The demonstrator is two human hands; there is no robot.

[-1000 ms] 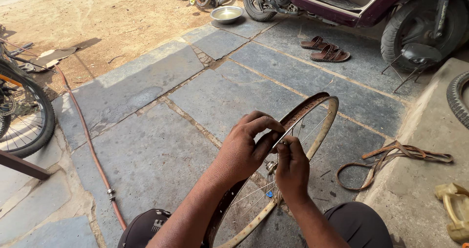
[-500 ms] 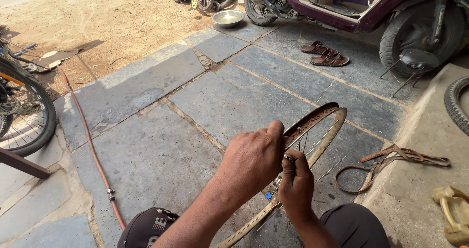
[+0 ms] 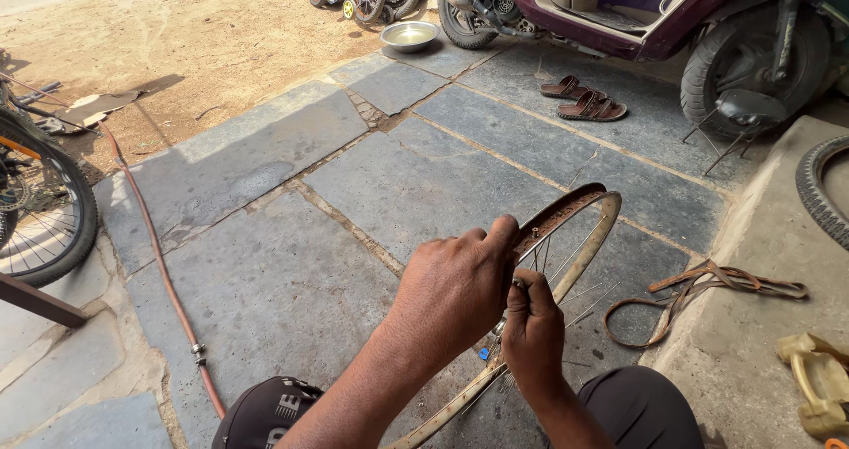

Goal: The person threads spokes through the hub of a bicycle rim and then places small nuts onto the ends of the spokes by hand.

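**Two hands on a bare wheel rim**

Here, in the head view, a rusty bicycle wheel rim (image 3: pixel 566 215) stands tilted on the stone floor (image 3: pixel 292 263), near and right of centre. The left hand (image 3: pixel 455 294) is closed over the rim's near edge. The right hand (image 3: pixel 533 334), just beside it, pinches a spoke (image 3: pixel 516 292) between its fingertips. Far right lie brown sandals (image 3: pixel 584 98) beside a scooter (image 3: pixel 654 16); an orange hose (image 3: pixel 155 254) runs along the left.

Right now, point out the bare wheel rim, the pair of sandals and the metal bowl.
wheel rim (image 3: pixel 591 237): head view, on the pale outer band at its far curve.
pair of sandals (image 3: pixel 585 100): head view, on the nearer sandal's strap.
metal bowl (image 3: pixel 409 35): head view, on its shiny inside.
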